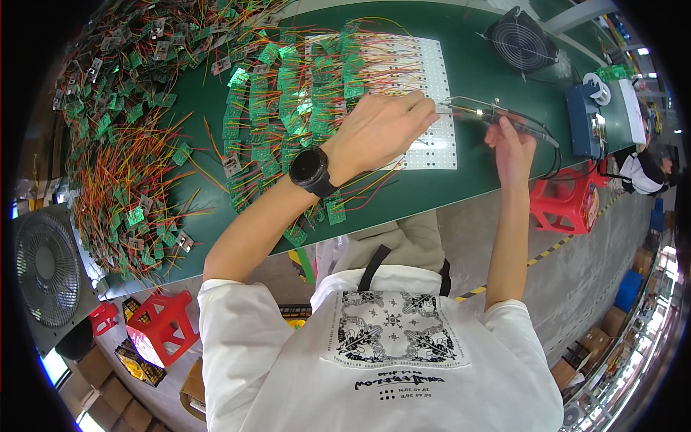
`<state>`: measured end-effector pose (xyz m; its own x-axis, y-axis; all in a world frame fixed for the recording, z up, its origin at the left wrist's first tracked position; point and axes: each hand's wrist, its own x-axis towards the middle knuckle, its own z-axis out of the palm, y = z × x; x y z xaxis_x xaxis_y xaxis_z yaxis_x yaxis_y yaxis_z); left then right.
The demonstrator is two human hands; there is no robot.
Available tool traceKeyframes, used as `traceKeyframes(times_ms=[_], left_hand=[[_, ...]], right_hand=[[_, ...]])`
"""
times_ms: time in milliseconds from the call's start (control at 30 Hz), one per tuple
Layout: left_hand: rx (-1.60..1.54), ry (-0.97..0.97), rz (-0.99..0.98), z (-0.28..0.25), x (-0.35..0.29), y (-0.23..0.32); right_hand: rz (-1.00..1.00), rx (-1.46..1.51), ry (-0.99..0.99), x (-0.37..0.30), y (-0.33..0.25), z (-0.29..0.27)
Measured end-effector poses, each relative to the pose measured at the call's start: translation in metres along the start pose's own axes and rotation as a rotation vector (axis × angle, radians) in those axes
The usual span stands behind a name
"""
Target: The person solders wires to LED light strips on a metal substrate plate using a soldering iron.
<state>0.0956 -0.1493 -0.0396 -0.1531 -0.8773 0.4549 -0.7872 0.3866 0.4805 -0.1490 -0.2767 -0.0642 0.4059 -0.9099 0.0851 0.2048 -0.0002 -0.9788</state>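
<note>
The right hand [512, 145] is closed around a soldering tool [530, 130], its tip near the white perforated board [443, 155] on the green counter [479, 68]. The left hand [385, 128] bends over that board — whether its fingers pinch anything, I cannot tell — beside rows of wired circuit boards [260, 119].

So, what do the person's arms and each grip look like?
Short, loose white sleeves leave both forearms bare. The left one wears a black watch with a round face and dark strap; the right has no watch. The left grip and right grip are gloveless.
</note>
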Motion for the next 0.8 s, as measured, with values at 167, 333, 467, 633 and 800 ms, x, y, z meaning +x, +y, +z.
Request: traceKeyframes(times_ms=[167,333,467,633,800], left_hand=[[0.004,0.084,-0.030,0.003,-0.001,-0.003],[-0.076,0.184,-0.059,0.005,-0.002,-0.010],[-0.032,0.115,-0.089,0.007,-0.003,-0.013],[0.050,0.143,-0.104,0.008,-0.004,-0.012],[0.070,0.157,-0.110,0.008,-0.003,-0.012]], right_hand=[[0.007,-0.001,0.009,0.000,0.001,-0.002],[0.003,-0.045,0.001,-0.001,0.001,-0.002],[0.006,-0.067,-0.012,-0.002,0.001,-0.002],[-0.005,-0.083,-0.066,-0.003,0.001,-0.002],[-0.001,-0.104,-0.076,-0.002,0.000,-0.002]])
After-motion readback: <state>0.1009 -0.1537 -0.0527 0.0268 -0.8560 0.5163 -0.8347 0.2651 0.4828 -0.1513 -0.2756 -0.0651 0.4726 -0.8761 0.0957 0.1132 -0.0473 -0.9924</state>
